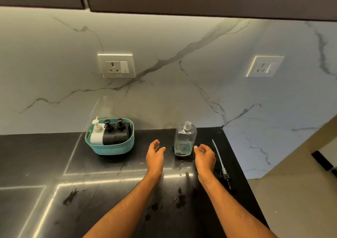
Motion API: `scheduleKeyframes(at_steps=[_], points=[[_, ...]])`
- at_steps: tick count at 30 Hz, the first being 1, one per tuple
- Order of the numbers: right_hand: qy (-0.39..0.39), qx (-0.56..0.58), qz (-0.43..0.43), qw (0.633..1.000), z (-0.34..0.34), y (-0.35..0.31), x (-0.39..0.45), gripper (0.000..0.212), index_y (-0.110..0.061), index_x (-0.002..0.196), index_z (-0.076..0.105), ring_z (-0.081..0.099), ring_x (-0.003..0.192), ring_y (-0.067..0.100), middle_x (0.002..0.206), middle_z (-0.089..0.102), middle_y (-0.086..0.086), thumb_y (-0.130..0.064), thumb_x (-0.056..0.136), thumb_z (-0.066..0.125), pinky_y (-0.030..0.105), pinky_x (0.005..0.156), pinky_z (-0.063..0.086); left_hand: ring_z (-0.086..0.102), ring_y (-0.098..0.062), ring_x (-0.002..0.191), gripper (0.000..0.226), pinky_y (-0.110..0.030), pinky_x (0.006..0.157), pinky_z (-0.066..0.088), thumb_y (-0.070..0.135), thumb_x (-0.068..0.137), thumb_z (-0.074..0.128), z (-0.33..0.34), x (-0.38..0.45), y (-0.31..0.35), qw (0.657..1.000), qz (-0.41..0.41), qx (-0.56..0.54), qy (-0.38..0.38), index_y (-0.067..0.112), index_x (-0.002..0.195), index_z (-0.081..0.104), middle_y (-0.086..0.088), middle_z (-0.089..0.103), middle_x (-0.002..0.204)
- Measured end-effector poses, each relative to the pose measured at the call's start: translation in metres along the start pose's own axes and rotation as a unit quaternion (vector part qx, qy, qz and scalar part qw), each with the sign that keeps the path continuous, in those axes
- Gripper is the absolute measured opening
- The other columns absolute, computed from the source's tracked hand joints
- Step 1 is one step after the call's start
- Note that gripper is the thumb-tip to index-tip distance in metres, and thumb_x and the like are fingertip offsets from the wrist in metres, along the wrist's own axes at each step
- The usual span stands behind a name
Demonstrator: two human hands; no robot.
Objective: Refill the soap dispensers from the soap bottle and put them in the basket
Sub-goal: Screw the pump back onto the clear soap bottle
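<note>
table (54,164): black, glossy, streaked with wet smears and droplets near the forearms at 6 o'clock; it carries everything below.
basket (109,147): teal, ribbed plastic, at about 10 o'clock from the left hand and well apart from it; it holds three dispensers upright, pumps on.
white dispenser (96,136): leftmost in the basket, pale pump.
black dispensers (116,135): two, side by side to the right of the white one, dark pumps. judged already done, since all three sit capped in the basket.
soap bottle (185,141): clear, squarish, upright, neck open, a shallow layer of bluish soap at the bottom. it stands between the two hands, at 2 o'clock from the left hand and 10 o'clock from the right, touching neither.
handling: judged light, being nearly empty; stiff thin plastic that may flex under a squeeze; likely slippery given the wet table. best taken around the flat sides at mid-body, kept upright as the neck is uncapped.
left hand (155,154): open, fingers loosely curled, palm turned inward, holding nothing.
right hand (205,155): open, fingers loosely curled toward the bottle, holding nothing; just beside the bottle's base.
pump with tube (219,160): lying flat at 3 o'clock from the right hand, near it, black collar toward the table's near edge; judged the bottle's own pump, still to be refitted.
</note>
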State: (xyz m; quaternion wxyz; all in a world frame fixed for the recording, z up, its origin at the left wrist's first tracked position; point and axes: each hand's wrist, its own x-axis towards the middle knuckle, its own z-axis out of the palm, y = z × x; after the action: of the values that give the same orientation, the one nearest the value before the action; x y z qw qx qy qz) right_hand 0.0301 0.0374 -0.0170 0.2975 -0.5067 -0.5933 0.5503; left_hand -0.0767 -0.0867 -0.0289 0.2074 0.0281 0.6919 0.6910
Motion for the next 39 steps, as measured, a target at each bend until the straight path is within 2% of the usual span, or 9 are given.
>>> scheduleKeyframes(at_steps=[4, 10, 13, 16, 20, 24, 28, 39], points=[[-0.048, 0.011, -0.024, 0.999, -0.002, -0.002, 0.024, 0.057, -0.011, 0.146, 0.049, 0.056, 0.13, 0.021, 0.144, 0.057, 0.007, -0.017, 0.094, 0.071, 0.036, 0.107, 0.046, 0.048, -0.015, 0.138, 0.052, -0.036, 0.116, 0.039, 0.007, 0.099, 0.06, 0.019, 0.011, 0.004, 0.998, 0.024, 0.028, -0.04, 0.018, 0.148, 0.047, 0.001, 0.051, 0.151], [-0.145, 0.018, -0.061, 0.987, 0.009, -0.001, 0.049, 0.072, -0.019, 0.152, 0.04, 0.049, 0.137, 0.018, 0.149, 0.051, 0.004, -0.006, 0.09, 0.073, 0.042, 0.114, 0.044, 0.035, -0.012, 0.148, 0.062, -0.031, 0.12, 0.033, 0.017, 0.1, 0.063, 0.027, 0.026, 0.009, 0.987, 0.057, 0.043, -0.146, 0.02, 0.155, 0.036, 0.004, 0.039, 0.16], [-0.19, 0.035, -0.076, 0.978, 0.011, -0.002, 0.053, 0.072, -0.021, 0.152, 0.042, 0.054, 0.131, 0.01, 0.143, 0.056, -0.002, 0.001, 0.09, 0.071, 0.03, 0.106, 0.05, 0.035, -0.006, 0.147, 0.073, -0.015, 0.112, 0.033, 0.026, 0.095, 0.072, 0.027, 0.035, 0.006, 0.972, 0.076, 0.093, -0.203, 0.023, 0.157, 0.034, 0.009, 0.039, 0.16], [-0.216, 0.051, -0.096, 0.97, 0.011, -0.002, 0.055, 0.066, -0.025, 0.147, 0.05, 0.061, 0.123, 0.005, 0.134, 0.063, -0.01, 0.004, 0.091, 0.068, 0.02, 0.093, 0.054, 0.043, -0.003, 0.142, 0.078, -0.02, 0.113, 0.038, 0.03, 0.089, 0.079, 0.033, 0.041, 0.01, 0.96, 0.096, 0.125, -0.233, 0.025, 0.154, 0.037, 0.01, 0.046, 0.154], [-0.22, 0.069, -0.107, 0.967, 0.008, -0.001, 0.054, 0.062, -0.027, 0.14, 0.056, 0.063, 0.119, 0.003, 0.129, 0.067, -0.01, 0.005, 0.089, 0.07, 0.021, 0.092, 0.054, 0.058, -0.006, 0.128, 0.073, -0.033, 0.109, 0.049, 0.031, 0.08, 0.086, 0.044, 0.044, 0.015, 0.952, 0.126, 0.14, -0.24, 0.028, 0.142, 0.049, 0.01, 0.061, 0.138], [-0.222, 0.063, -0.114, 0.966, 0.006, 0.003, 0.054, 0.063, -0.023, 0.143, 0.055, 0.064, 0.121, 0.008, 0.131, 0.067, -0.004, 0.003, 0.088, 0.072, 0.032, 0.099, 0.056, 0.063, -0.007, 0.119, 0.059, -0.04, 0.106, 0.053, 0.017, 0.082, 0.084, 0.051, 0.042, 0.016, 0.953, 0.146, 0.147, -0.22, 0.026, 0.133, 0.055, 0.007, 0.067, 0.127], [-0.221, 0.048, -0.125, 0.966, -0.003, 0.005, 0.051, 0.065, -0.025, 0.144, 0.054, 0.062, 0.124, 0.009, 0.134, 0.065, -0.006, 0.0, 0.087, 0.074, 0.037, 0.101, 0.055, 0.064, -0.01, 0.119, 0.06, -0.039, 0.105, 0.053, 0.015, 0.082, 0.084, 0.053, 0.033, 0.017, 0.955, 0.153, 0.133, -0.215, 0.02, 0.135, 0.056, 0.004, 0.067, 0.128], [-0.192, 0.022, -0.143, 0.971, -0.058, 0.022, 0.015, 0.066, -0.026, 0.144, 0.054, 0.06, 0.126, 0.012, 0.135, 0.064, -0.006, -0.006, 0.085, 0.078, 0.04, 0.101, 0.056, 0.064, -0.01, 0.119, 0.059, -0.037, 0.103, 0.055, 0.013, 0.083, 0.082, 0.059, -0.034, 0.01, 0.953, 0.155, 0.117, -0.234, 0.019, 0.135, 0.055, 0.004, 0.067, 0.127]])
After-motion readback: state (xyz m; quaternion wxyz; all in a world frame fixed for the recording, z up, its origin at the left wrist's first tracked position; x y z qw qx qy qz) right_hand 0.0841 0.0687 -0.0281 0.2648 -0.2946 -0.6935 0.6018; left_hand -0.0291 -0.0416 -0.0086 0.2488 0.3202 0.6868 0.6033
